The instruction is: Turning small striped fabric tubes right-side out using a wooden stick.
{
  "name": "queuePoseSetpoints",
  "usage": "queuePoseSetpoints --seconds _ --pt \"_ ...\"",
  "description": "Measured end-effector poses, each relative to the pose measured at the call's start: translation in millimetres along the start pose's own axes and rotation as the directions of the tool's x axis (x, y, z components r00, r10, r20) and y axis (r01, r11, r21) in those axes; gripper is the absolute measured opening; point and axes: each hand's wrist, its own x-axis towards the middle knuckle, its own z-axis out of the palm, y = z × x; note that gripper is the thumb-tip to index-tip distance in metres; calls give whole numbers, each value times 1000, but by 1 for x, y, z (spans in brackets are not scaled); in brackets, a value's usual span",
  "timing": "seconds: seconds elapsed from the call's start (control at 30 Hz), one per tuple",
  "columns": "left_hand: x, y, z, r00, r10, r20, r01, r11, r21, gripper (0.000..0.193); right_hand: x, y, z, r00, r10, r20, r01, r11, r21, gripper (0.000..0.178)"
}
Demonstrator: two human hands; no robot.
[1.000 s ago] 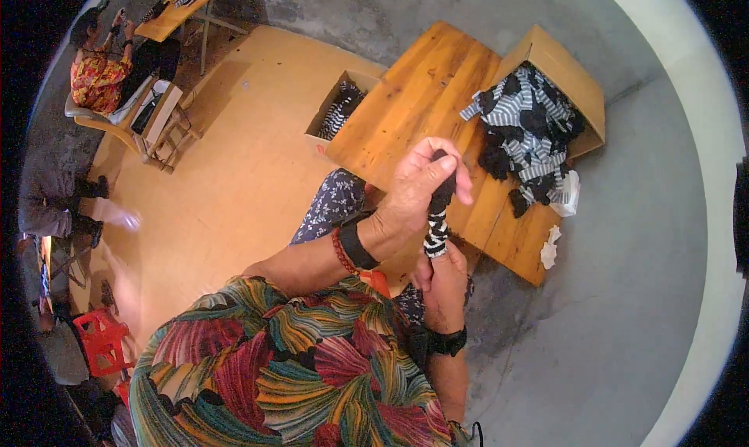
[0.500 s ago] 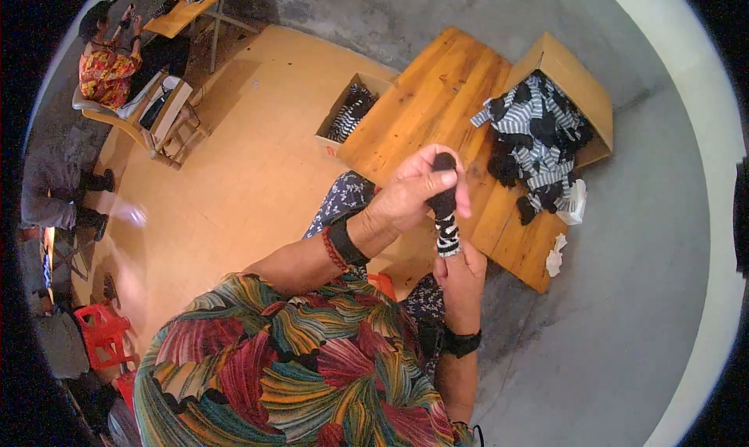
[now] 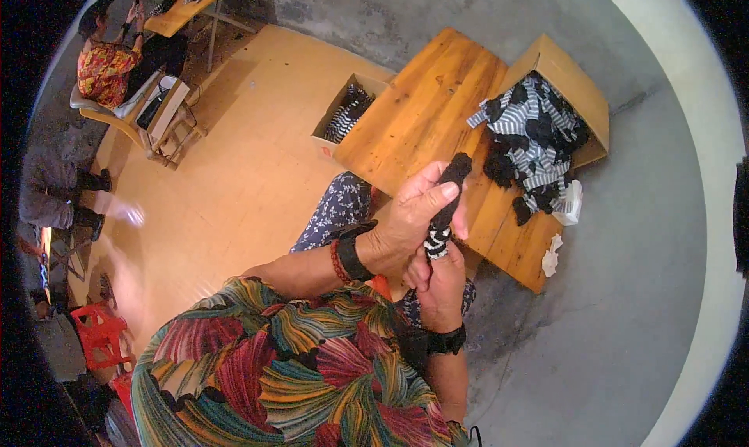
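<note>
Over the table's near edge, my two hands hold a narrow black knitted piece (image 3: 447, 207) with a black-and-white striped cuff. Its black end points up and to the right. My left hand (image 3: 406, 217) is closed round the black part, thumb laid across it. Lower down, my right hand (image 3: 441, 285) is closed at the cuff, with the thumb close to its opening. Whether that thumb is inside the cuff is hard to make out.
On the wooden table (image 3: 421, 96), a tipped cardboard box (image 3: 585, 96) spills grey-striped and black knitwear (image 3: 534, 135). Beside it are a white container (image 3: 572, 203) and crumpled white scraps (image 3: 551, 256). Another box (image 3: 326, 131) holds striped knitwear. A seated co-worker (image 3: 105, 69) and red stool (image 3: 100, 334) are left.
The black end has lengthened out above my left hand and tilts right. My left hand has slid down the piece, and my right hand has shifted slightly left.
</note>
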Motion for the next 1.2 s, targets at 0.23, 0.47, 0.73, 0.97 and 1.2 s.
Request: queuePoseSetpoints --seconds 0.23,0.47,0.73,0.97,1.2 --pt "13 2 -23 977 -69 201 76 997 -23 27 4 -7 -11 995 -82 -51 71 979 -190 23" --pt "32 17 -28 974 -78 215 82 997 -9 25 -3 -12 -27 994 -92 -52 62 907 -416 21" --pt "9 -4 13 996 48 -71 -53 996 -77 24 0 6 -13 990 -105 -91 92 986 -141 21" --pt "3 0 2 999 17 36 -18 999 31 23 3 -2 -2 997 -70 12 71 995 -70 24" --pt "16 5 -8 984 -75 163 70 997 34 30 3 -2 -5 990 -129 -47 124 987 -103 24"
